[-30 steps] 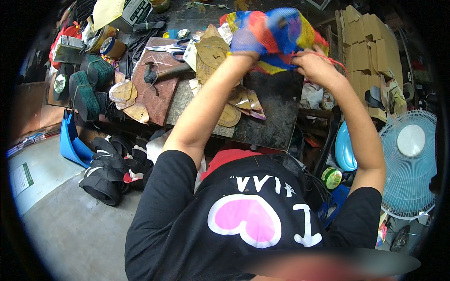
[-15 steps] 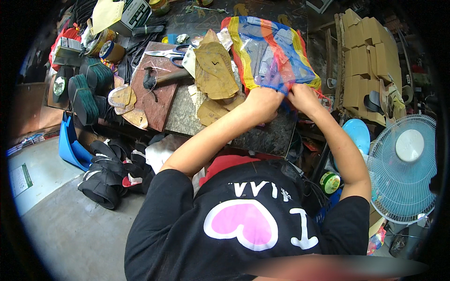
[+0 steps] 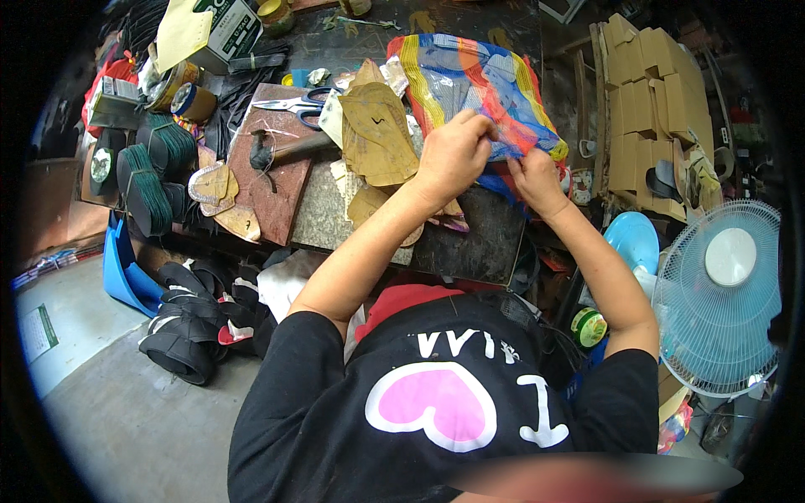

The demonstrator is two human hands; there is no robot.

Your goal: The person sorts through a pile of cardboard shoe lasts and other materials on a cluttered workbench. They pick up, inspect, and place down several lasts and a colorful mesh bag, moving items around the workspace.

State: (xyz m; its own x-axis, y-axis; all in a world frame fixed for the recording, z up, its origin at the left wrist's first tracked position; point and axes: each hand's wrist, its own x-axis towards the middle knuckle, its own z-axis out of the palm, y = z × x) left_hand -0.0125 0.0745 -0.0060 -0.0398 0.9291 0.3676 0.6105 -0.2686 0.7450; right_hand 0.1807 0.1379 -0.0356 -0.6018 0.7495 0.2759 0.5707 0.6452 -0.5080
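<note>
A mesh bag [image 3: 457,84], striped blue, red and yellow, lies at the far side of the workbench with pale items showing through its net. My right hand [image 3: 537,183] pinches the gathered near edge of the bag. Just left of it and a little higher, my left hand [image 3: 453,159] is closed, thumb and fingers pressed together at the mesh; its grip is partly hidden by the back of the hand. Beside my left wrist lies a stack of brown card templates [image 3: 377,138]. Some colourful cloth shows under the left wrist.
Left on the bench are a hammer [image 3: 293,149], scissors [image 3: 293,105], a reddish board [image 3: 272,201], jars and green-corded black bundles [image 3: 147,189]. A standing fan [image 3: 713,302] and stacked cardboard boxes [image 3: 662,101] are at the right. Black footwear-like pieces [image 3: 189,327] lie on the floor.
My left hand has risen from the bag's gathered near edge and moved up and left over the mesh. The right hand has shifted slightly down, still at the bag's edge.
</note>
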